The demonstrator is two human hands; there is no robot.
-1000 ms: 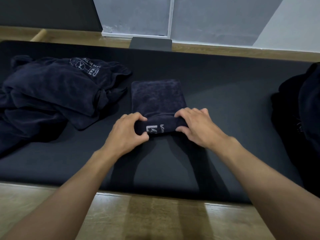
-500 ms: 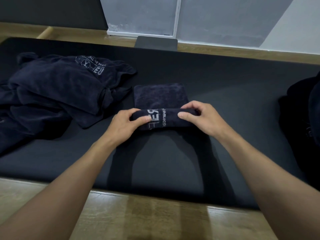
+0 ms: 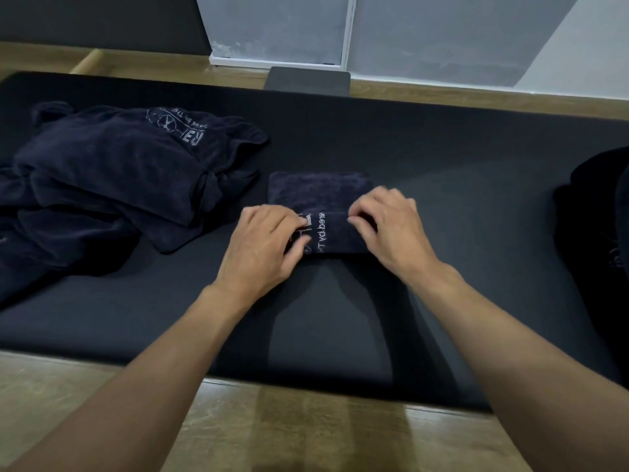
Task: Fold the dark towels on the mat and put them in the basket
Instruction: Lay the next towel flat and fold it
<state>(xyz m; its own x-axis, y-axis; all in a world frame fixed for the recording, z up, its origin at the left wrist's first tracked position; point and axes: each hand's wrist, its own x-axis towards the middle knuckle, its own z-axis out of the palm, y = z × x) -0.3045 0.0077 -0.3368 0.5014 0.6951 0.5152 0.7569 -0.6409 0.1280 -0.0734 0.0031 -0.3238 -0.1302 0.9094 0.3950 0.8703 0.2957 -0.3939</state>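
Both forearms reach forward over the near edge of the mat. The left hand grips the left end of the towel, fingers curled over its top and thumb on its near side. The right hand grips the right end the same way. The towel lies at mid-mat. Its rolled part runs left to right with white lettering uppermost, and its flat part extends away from the person. A heap of towels lies just beside it on the left.
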